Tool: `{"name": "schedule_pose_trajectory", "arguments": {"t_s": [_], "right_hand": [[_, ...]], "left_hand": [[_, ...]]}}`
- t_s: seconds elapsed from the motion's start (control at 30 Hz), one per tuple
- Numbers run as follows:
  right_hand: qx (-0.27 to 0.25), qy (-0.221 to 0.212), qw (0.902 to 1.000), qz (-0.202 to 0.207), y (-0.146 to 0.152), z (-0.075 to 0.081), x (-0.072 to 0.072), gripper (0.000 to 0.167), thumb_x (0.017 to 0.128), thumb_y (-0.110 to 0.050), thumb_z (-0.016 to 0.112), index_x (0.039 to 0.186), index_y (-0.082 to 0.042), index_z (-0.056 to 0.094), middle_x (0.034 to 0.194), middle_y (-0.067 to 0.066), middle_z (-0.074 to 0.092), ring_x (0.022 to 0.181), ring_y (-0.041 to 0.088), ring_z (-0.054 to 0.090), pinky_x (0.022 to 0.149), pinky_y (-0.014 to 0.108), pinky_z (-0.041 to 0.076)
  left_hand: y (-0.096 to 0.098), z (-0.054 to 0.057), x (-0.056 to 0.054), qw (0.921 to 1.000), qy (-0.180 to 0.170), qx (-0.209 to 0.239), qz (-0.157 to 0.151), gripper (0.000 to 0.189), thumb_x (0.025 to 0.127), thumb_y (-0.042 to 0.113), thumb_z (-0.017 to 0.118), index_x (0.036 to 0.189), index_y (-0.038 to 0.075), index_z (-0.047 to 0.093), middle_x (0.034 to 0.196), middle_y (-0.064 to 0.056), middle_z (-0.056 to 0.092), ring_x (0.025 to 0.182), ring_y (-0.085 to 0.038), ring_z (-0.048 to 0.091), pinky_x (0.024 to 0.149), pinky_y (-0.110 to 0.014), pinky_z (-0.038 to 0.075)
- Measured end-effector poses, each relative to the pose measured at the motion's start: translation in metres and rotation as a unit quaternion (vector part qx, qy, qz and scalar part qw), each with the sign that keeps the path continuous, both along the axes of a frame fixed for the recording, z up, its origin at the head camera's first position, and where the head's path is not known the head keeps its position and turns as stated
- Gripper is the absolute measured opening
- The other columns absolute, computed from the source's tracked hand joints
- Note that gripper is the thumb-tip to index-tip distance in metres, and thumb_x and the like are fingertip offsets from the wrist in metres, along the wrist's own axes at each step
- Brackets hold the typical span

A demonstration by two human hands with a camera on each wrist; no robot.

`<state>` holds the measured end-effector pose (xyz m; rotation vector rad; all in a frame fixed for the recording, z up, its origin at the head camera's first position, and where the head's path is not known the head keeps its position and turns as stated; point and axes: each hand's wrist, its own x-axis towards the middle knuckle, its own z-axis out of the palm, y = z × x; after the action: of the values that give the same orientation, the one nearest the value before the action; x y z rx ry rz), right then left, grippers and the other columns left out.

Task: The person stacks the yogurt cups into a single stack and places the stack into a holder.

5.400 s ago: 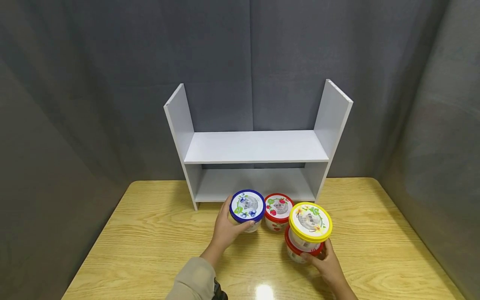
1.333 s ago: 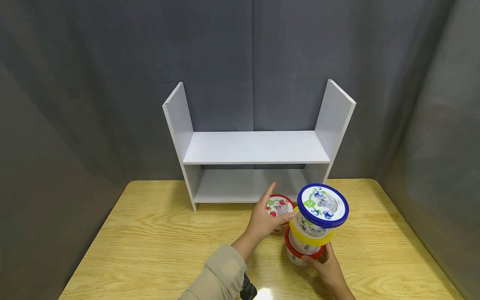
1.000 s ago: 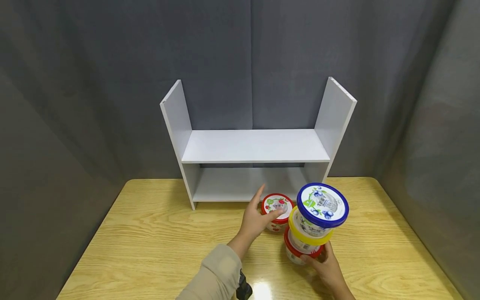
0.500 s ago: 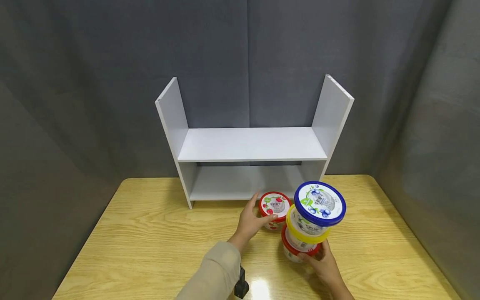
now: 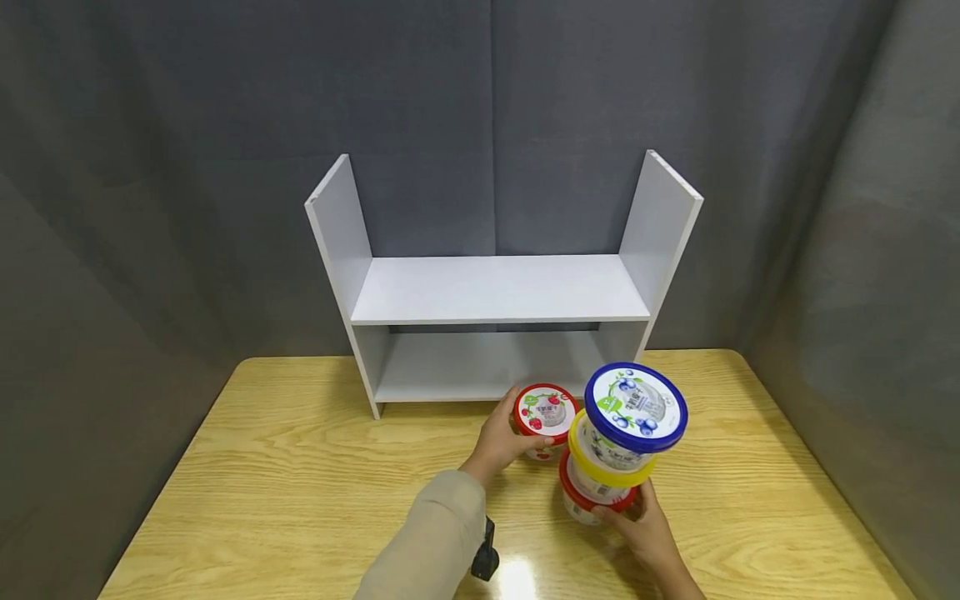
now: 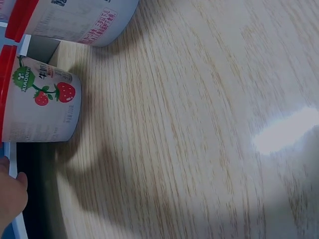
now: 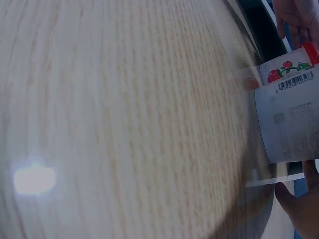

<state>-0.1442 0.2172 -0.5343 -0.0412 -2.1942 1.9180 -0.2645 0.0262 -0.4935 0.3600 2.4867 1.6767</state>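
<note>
In the head view, a three-tub stack stands front right. A blue-lidded blueberry tub (image 5: 636, 407) tops it, a yellow-lidded tub (image 5: 609, 477) is in the middle, and a red-lidded tub (image 5: 581, 507) forms the base. My right hand (image 5: 642, 530) grips that base tub, thumb in front and fingers at its right side. Left of the stack, a red-lidded strawberry tub (image 5: 546, 412) sits on the table. My left hand (image 5: 495, 439) holds it with fingers along the left rim and thumb across the front. The left wrist view shows the strawberry tub's side (image 6: 45, 104).
Just behind the tubs stands a white two-tier shelf (image 5: 498, 292) with tall side panels. The wooden table (image 5: 300, 483) spreads to both sides. Dark grey curtains (image 5: 420, 108) enclose the back and sides. A black wrist device (image 5: 486, 554) sits at my left cuff.
The blue-lidded tub went from my left hand onto the yellow-lidded one. My left hand then came back left to the strawberry tub and closed round it. My right hand stayed at the stack's base.
</note>
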Motion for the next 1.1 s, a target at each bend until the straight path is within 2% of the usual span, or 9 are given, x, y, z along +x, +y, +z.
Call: {"name": "schedule_pose_trajectory", "arguments": {"t_s": [0.3,0.5,0.67,0.73,0.83,0.97,1.1], "right_hand": [[0.006,-0.002,1.0000,-0.003,-0.001,0.001,-0.001,0.060,0.069,0.006,0.066,0.119,-0.010,0.036,0.103,-0.016,0.050,0.092,0.000,0.049,0.076,0.017,0.040],[0.001,0.003,1.0000,-0.001,0.000,0.000,-0.001,0.061,0.069,0.004,0.067,0.119,-0.015,0.038,0.104,-0.010,0.050,0.093,0.001,0.049,0.076,0.017,0.040],[0.005,-0.023,0.9997,-0.002,0.000,0.002,0.000,0.064,0.069,0.002,0.068,0.121,-0.010,0.034,0.107,-0.003,0.048,0.093,0.000,0.048,0.077,0.019,0.041],[0.011,-0.044,0.9989,-0.008,0.000,0.003,0.000,0.066,0.068,0.000,0.069,0.122,-0.009,0.032,0.108,-0.004,0.046,0.093,-0.001,0.048,0.078,0.020,0.041],[0.011,-0.053,0.9985,-0.008,-0.001,0.005,-0.001,0.067,0.069,0.000,0.069,0.123,-0.007,0.031,0.108,-0.006,0.046,0.094,0.000,0.047,0.079,0.022,0.040],[0.005,-0.035,0.9994,-0.005,0.000,0.003,-0.001,0.066,0.069,0.002,0.068,0.122,-0.008,0.032,0.106,-0.010,0.048,0.094,0.001,0.048,0.078,0.021,0.041],[0.007,-0.006,0.9999,0.004,0.002,-0.002,-0.001,0.066,0.069,0.003,0.068,0.123,-0.006,0.032,0.109,-0.003,0.048,0.094,0.002,0.049,0.076,0.020,0.041]], "left_hand": [[0.005,-0.005,-0.003,0.9999,0.003,0.009,-0.004,0.097,0.057,0.026,0.080,0.136,0.014,0.026,0.130,-0.004,0.038,0.112,-0.022,0.040,0.091,-0.037,0.035],[0.008,-0.010,-0.005,0.9990,0.020,0.039,-0.009,0.096,0.055,0.023,0.082,0.134,0.012,0.029,0.122,-0.004,0.045,0.108,-0.021,0.044,0.090,-0.038,0.036],[0.011,-0.012,-0.004,0.9984,0.027,0.050,-0.005,0.095,0.054,0.022,0.082,0.133,0.010,0.030,0.119,-0.004,0.047,0.107,-0.020,0.044,0.090,-0.037,0.035],[0.011,-0.012,-0.005,0.9979,0.033,0.055,-0.004,0.092,0.053,0.022,0.082,0.130,0.011,0.034,0.117,-0.002,0.048,0.105,-0.018,0.045,0.089,-0.036,0.036],[0.012,-0.014,-0.006,0.9967,0.044,0.068,-0.004,0.084,0.053,0.020,0.083,0.125,0.014,0.040,0.111,0.001,0.051,0.102,-0.016,0.047,0.087,-0.034,0.038],[0.011,-0.013,-0.003,0.9970,0.036,0.067,0.012,0.085,0.054,0.021,0.082,0.127,0.012,0.039,0.114,-0.001,0.050,0.103,-0.018,0.046,0.088,-0.035,0.038],[0.007,-0.008,0.002,0.9970,0.026,0.068,0.025,0.087,0.055,0.020,0.082,0.129,0.009,0.036,0.117,-0.005,0.049,0.107,-0.021,0.045,0.090,-0.037,0.036]]}}
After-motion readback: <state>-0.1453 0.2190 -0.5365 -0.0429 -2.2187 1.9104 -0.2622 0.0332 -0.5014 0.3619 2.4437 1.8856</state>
